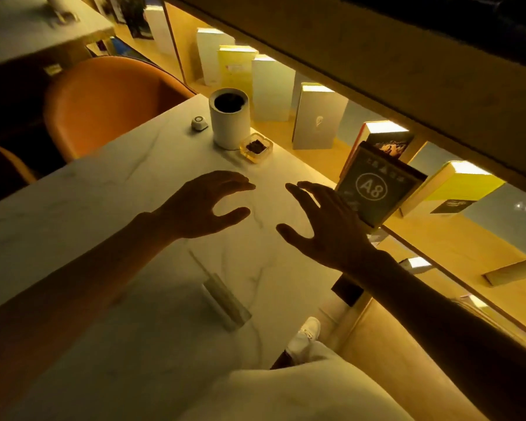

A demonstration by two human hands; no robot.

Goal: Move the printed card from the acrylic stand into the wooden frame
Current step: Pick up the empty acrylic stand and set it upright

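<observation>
A dark printed card marked "A8" (374, 189) stands tilted at the table's right edge, with a brown wooden frame (389, 161) around its edges. A clear acrylic stand (225, 302) lies on the white marble table (104, 208) nearer to me, and I see nothing in it. My left hand (207, 205) hovers over the table's middle, fingers spread and holding nothing. My right hand (325, 220) is also spread and holds nothing. It sits just left of the card and hides the card's lower left corner.
A white cylindrical container (229, 117), a small white round object (199, 123) and a glass dish (255, 147) stand at the table's far end. An orange chair (104, 101) is at the far left. Books (316, 120) line a lit shelf to the right.
</observation>
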